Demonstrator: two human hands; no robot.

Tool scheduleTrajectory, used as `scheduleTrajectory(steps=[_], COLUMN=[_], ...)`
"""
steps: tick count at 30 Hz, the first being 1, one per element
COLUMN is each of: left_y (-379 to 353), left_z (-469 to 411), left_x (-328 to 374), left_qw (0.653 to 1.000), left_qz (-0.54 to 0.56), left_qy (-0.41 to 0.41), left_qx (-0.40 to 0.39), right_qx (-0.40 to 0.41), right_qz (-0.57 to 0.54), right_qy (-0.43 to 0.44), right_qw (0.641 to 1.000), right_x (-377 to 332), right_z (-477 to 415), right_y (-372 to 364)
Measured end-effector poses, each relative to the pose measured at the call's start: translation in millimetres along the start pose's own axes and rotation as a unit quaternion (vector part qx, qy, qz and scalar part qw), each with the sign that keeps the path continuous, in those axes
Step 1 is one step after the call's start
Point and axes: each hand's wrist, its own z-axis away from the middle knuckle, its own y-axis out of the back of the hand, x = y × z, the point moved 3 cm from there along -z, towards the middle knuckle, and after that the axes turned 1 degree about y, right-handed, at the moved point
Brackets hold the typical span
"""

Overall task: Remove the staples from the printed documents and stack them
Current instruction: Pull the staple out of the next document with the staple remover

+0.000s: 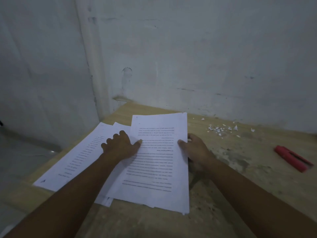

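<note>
A thick printed document (pixel 154 162) lies in the middle of the wooden table (pixel 240 177), its text upside down to me. My left hand (pixel 120 145) holds its left edge, thumb on the page and curled fingers over the side. At the right edge my right hand (pixel 195 148) grips it, thumb on top, fingers underneath. Another printed sheet (pixel 75 158) lies to the left, partly under the document, with more pages (pixel 104 200) showing beneath. A red staple remover (pixel 293 158) lies at the far right.
Small torn paper scraps (pixel 221 128) are scattered on the table near the back wall. A grey wall (pixel 188 57) runs right behind the table and forms a corner at the left. The table's left edge drops to a grey floor (pixel 20 157).
</note>
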Motion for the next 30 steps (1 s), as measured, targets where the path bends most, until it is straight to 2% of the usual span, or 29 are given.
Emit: scheduleTrajectory(steps=[3,6,7,9,11,13,18,24,27,30], left_y=[7,12,14,16,16,17,21,20,20,17], left_z=[2,3,4,8,13,21,43,73,89,99], left_x=[7,19,22,30,40,54,103,164,189,210], left_qw=[0.999,0.982,0.963,0.899,0.834,0.788,0.710,0.703,0.697,0.678], left_qz=[0.020,0.176,0.258,0.420,0.522,0.577,0.655,0.642,0.641,0.650], left_qy=[-0.016,-0.062,-0.076,-0.099,-0.119,-0.142,-0.186,-0.234,-0.254,-0.268], left_qx=[0.034,0.014,-0.010,-0.078,-0.138,-0.163,-0.177,-0.196,-0.196,-0.216], right_qx=[0.011,0.006,0.004,0.004,0.005,0.012,0.026,-0.019,0.002,0.048], right_qz=[-0.066,-0.139,-0.157,-0.178,-0.182,-0.190,-0.203,-0.248,-0.245,-0.198], right_qy=[-0.015,-0.027,-0.031,-0.033,-0.027,-0.018,0.030,0.051,0.093,0.143], right_qw=[0.998,0.990,0.987,0.983,0.983,0.982,0.978,0.967,0.965,0.969], right_x=[4,11,13,17,19,19,13,12,10,2], right_z=[-2,-3,-4,-4,-2,1,17,40,56,73], right_y=[16,32,37,45,54,68,112,175,209,239])
